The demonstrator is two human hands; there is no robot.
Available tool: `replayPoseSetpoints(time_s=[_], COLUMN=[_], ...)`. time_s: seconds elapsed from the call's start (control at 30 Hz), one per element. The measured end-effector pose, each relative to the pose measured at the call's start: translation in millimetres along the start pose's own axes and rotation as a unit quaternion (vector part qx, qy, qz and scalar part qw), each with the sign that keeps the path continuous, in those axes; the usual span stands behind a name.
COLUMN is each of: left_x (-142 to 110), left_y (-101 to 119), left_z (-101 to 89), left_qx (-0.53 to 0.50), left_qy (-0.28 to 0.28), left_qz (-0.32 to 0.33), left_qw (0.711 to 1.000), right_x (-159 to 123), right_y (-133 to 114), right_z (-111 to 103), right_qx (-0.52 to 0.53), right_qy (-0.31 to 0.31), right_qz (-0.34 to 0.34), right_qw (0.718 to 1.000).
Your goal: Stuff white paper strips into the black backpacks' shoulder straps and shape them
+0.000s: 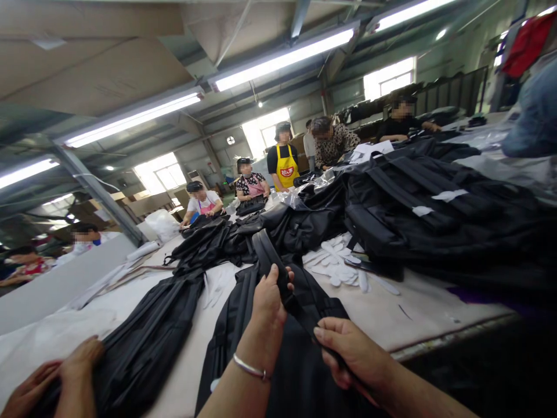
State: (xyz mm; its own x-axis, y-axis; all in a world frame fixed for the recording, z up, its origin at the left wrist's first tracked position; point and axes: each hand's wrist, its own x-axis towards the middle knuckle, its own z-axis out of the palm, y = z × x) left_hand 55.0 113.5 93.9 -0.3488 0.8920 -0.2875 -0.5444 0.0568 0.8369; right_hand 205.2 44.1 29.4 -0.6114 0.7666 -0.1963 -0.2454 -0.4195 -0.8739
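A black backpack (300,371) lies on the table right in front of me. My left hand (267,305), a silver bracelet on its wrist, is closed around the bag's black shoulder strap (272,255) near its padded top. My right hand (350,351) is closed on the same strap lower down, thumb on top, so the strap runs stretched between both hands.
Another person's two hands (65,377) press on a second black bag (148,342) at the lower left. A heap of black backpacks (435,215) fills the right side, with white paper tags (339,267) beside it. Several workers stand along the long table (418,313) farther back.
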Motion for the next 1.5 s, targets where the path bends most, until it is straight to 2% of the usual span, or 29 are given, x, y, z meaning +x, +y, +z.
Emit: replayPoseSetpoints(time_s=[0.2,0.43,0.87,1.03,1.17,1.23,1.33,1.4,1.5], left_x=[7.3,4.7,13.7,12.0,6.6,2.5,-5.0,-9.9,-15.7], left_y=[-4.0,9.2,11.7,15.4,23.7,28.3,31.8,31.3,28.2], left_z=[1.7,-5.9,-12.8,-10.8,-9.6,-8.0,-2.7,2.3,8.8], left_qx=[0.005,0.006,0.005,0.007,0.003,0.002,0.005,0.004,-0.005], left_qy=[-0.004,-0.034,-0.017,-0.011,-0.006,-0.005,-0.008,-0.016,-0.023], left_qz=[-0.004,-0.022,-0.015,0.007,0.027,0.030,0.028,0.022,0.014], left_qw=[1.000,0.999,1.000,1.000,1.000,1.000,1.000,1.000,1.000], right_x=[-5.4,-9.0,-13.6,-15.1,-16.0,-17.4,-15.3,-7.4,13.8], right_y=[15.3,3.0,17.2,15.8,18.0,14.4,-2.7,-18.3,-36.3], right_z=[-5.9,-2.1,-5.6,-3.6,-12.3,-17.6,-18.8,-12.1,7.0], right_qx=[-0.143,-0.244,-0.232,-0.223,-0.233,-0.284,-0.403,-0.442,-0.441], right_qy=[0.084,0.075,0.073,0.071,0.070,0.073,0.097,0.110,0.099], right_qz=[-0.025,-0.059,-0.053,-0.040,-0.039,-0.051,-0.133,-0.193,-0.227], right_qw=[0.986,0.965,0.969,0.971,0.969,0.955,0.900,0.869,0.863])
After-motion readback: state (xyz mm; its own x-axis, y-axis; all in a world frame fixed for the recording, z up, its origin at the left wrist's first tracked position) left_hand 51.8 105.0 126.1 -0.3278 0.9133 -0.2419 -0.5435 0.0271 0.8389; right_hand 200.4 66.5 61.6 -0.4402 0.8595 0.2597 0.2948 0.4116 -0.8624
